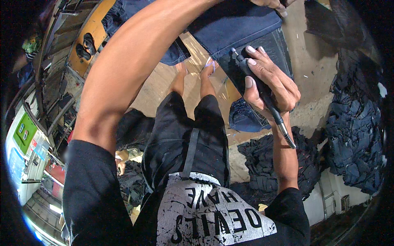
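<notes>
My right hand is closed around a black pen-shaped rotary tool with a small pale rounded tip and a metal spring sleeve at its lower end. The tool's tip points up and to the left, over dark denim. Beneath it lies a folded dark blue denim garment with a blackish, stitched panel beside it. My left forearm reaches across the top of the view. Only some fingers of my left hand show by the denim's far edge; the upper edge cuts off the rest, and their grip is unclear.
Heaps of dark cloth pieces stand at the right, with another cloth heap behind my right forearm. More denim hangs low near my legs. Black sandals lie on a yellow-brown board at the left.
</notes>
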The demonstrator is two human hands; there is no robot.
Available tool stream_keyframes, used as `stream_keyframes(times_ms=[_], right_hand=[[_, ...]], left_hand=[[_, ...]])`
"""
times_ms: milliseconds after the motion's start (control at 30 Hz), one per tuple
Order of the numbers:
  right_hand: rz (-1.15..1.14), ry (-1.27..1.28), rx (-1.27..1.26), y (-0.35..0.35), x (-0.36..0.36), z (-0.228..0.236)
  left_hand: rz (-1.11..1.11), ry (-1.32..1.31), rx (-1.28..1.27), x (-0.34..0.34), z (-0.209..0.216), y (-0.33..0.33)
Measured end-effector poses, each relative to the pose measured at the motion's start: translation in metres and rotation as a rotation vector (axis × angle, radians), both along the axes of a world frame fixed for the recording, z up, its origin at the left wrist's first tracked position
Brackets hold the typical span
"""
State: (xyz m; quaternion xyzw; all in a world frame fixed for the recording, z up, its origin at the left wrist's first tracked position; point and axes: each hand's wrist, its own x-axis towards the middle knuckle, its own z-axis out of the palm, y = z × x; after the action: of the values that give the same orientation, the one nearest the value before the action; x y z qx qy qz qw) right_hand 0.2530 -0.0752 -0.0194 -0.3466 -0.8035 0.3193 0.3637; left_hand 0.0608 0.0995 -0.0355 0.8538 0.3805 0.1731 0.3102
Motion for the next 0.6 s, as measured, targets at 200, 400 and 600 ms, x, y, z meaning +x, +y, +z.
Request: stream_keyframes(times_ms=[200,400,600], right_hand=[[-0.041,0.009,0.019,0.007,-0.003,-0.014],[-0.084,0.026,0.011,0.007,-0.001,-0.014],[-0.138,0.003,0.008,0.005,0.0,-0.013]], left_hand=[[-0.001,-0.008,-0.012,-0.004,-0.01,0.008],[-0.003,-0.015,0.01,-0.004,-0.007,0.007],[0.021,0.052,0.023,-0.003,-0.001,0.005]])
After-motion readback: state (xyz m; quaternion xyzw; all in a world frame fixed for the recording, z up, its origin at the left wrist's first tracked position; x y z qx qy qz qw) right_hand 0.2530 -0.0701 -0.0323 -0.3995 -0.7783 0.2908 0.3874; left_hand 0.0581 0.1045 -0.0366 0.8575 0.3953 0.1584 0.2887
